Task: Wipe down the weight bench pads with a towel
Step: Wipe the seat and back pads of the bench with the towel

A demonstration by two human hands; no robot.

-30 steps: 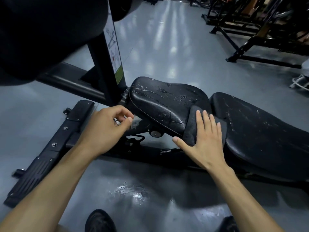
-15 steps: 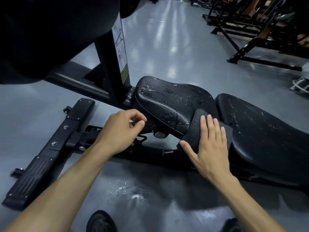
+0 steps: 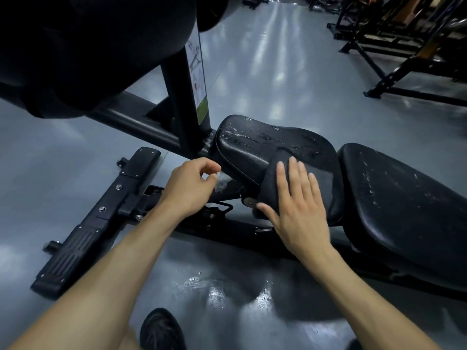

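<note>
Kneeling or crouching over the grey floor (image 3: 75, 173), with my dark shoe (image 3: 161, 329) at the bottom of view and a wet patch (image 3: 214, 289) shining just ahead of it, I was in the middle of wiping the seat pad (image 3: 252, 145). My right hand (image 3: 300, 210) lay flat, fingers straight and a little spread, pressing the dark towel (image 3: 273, 180) against the near side of that pad where it curves down; the cloth draped over the edge, and I gripped nothing with that hand. My left hand (image 3: 189, 188) hovered beside the pad's front end, fingers loosely curled toward the thumb; whether they pinched some small thing I could not tell. Beyond the towel, droplets and streaks sat on the top of the seat pad, so I judged that surface only partly done. To the right, the long back pad (image 3: 404, 205) also showed pale marks and looked unwiped. The next move, I reckoned, called for sliding the towel up and across the wet top with steady pressure, then over to the back pad. Farther off stood the black upright post (image 3: 182, 102) with its instruction label (image 3: 198, 77), and other gym frames (image 3: 404, 46)
</note>
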